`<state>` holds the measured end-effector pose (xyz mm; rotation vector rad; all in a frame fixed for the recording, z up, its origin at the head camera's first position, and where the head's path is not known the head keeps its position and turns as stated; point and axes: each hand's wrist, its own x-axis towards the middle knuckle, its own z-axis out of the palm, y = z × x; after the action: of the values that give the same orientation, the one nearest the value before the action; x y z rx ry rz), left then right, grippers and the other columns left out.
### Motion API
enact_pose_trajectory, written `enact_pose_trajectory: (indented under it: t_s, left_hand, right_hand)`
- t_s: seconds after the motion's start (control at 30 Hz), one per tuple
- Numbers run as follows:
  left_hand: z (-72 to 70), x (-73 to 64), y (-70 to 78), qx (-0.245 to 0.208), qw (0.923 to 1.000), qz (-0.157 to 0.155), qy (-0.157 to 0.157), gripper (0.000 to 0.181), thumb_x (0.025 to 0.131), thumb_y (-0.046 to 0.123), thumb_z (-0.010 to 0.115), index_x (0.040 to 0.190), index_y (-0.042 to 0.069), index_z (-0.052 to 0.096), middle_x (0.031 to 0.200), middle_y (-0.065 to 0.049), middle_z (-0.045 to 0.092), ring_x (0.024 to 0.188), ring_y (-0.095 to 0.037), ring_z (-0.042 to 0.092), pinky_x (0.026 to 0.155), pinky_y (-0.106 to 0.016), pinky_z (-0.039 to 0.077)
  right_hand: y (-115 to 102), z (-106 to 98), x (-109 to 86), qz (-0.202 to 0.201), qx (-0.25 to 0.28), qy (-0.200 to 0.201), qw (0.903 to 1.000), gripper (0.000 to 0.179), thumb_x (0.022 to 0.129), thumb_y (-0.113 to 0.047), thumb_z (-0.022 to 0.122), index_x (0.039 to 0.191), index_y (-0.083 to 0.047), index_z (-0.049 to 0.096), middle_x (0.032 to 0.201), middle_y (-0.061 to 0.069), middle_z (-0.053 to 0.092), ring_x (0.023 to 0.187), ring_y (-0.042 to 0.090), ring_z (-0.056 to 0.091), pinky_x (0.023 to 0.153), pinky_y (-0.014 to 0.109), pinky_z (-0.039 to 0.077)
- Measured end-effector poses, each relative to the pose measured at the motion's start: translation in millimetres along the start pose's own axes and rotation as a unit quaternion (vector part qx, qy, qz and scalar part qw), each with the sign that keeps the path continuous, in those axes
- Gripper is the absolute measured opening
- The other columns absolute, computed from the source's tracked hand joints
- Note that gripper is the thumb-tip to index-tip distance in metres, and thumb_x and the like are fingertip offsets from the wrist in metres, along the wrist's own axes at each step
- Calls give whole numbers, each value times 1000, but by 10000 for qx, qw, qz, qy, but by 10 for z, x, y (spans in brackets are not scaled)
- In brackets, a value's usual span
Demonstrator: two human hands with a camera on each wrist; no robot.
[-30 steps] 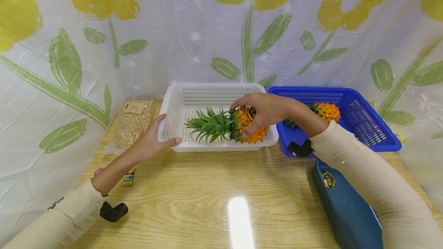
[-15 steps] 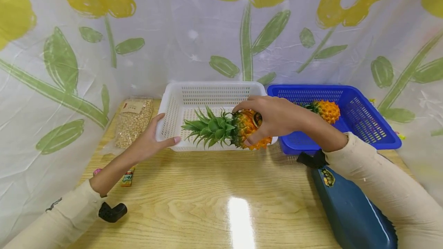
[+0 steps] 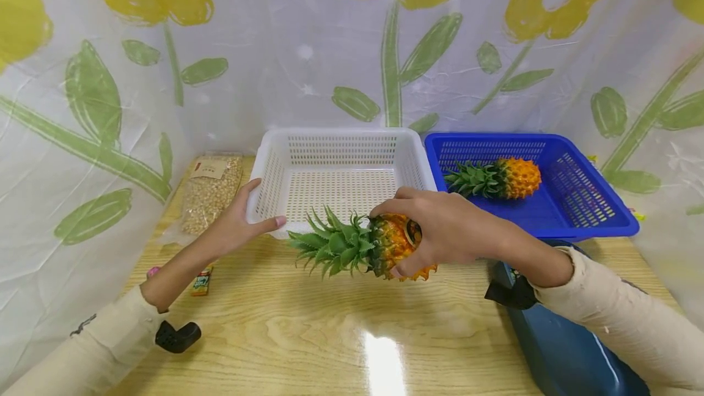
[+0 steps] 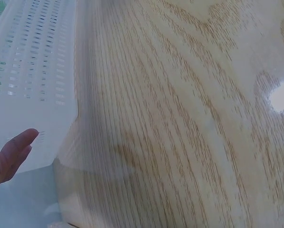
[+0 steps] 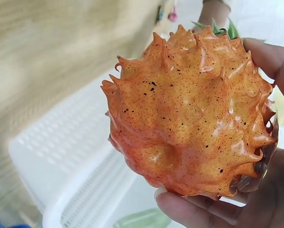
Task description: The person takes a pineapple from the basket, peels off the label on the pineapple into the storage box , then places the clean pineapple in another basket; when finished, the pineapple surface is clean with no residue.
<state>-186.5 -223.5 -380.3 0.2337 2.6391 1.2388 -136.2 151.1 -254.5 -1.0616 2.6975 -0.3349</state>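
Observation:
My right hand (image 3: 453,231) grips a small pineapple (image 3: 392,243) by its spiky orange body. Its green leaf crown (image 3: 335,243) points left, and a dark round label shows near my thumb and fingers. The pineapple hangs in front of the white basket (image 3: 343,148), over the near rim. In the right wrist view, the orange end of the pineapple (image 5: 184,114) sits between thumb and fingers. My left hand (image 3: 242,216) rests at the basket's front left corner, thumb and fingers spread and straight. The left wrist view shows fingertips (image 4: 20,145) against the white basket wall (image 4: 37,114).
A second pineapple (image 3: 519,178) lies in the blue basket (image 3: 596,203) on the right. A dark teal container (image 3: 555,329) stands below my right forearm. At left are a clear bag of pale grains (image 3: 211,197) and a small orange packet (image 3: 201,282) on the wooden table (image 3: 308,329).
My right hand has brought the pineapple up and toward me, from inside the white basket to its near side. The left hand has stayed at the basket corner.

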Motion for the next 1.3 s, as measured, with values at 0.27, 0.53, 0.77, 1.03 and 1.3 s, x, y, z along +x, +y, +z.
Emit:
enact_pose_trajectory:
  t_s: [0.27,0.53,0.77,1.03,1.3]
  left_hand:
    - [-12,-3,13,-49,10000,7,-26,115,88,56,71,162,15,-7,164,-30,10,145,-56,23,110,-74,25]
    - [-28,5,38,-53,10000,2,-67,114,89,55,71,162,15,-8,164,-29,8,145,-56,22,111,-74,25]
    - [-24,7,54,-93,9999,34,-95,115,88,53,72,162,13,-6,163,-29,11,144,-55,25,112,-73,24]
    - [-7,25,75,157,9998,-82,-133,115,87,60,70,162,15,-5,167,-25,-1,149,-55,9,113,-76,17]
    - [-36,-1,52,119,9998,-94,-142,116,87,60,69,162,13,-6,165,-28,8,146,-54,21,112,-73,24]
  right_hand:
    - [-123,201,-114,-7,144,-143,9998,79,71,-59,84,140,-32,56,118,-7,58,75,7,49,56,27,41]
    - [-132,471,-131,-8,176,-167,9997,79,69,-56,86,138,-30,59,108,-9,58,76,6,49,59,26,41]
    - [-71,706,-98,378,262,-170,9988,80,66,-53,88,137,-28,60,106,-5,59,83,14,49,61,31,40]
    - [-11,860,-53,696,187,-135,9973,79,65,-49,90,134,-27,62,108,-3,60,83,17,49,58,32,41]
    - [28,921,28,794,73,-79,9968,81,62,-46,94,135,-26,62,109,-2,60,82,18,49,59,34,42]
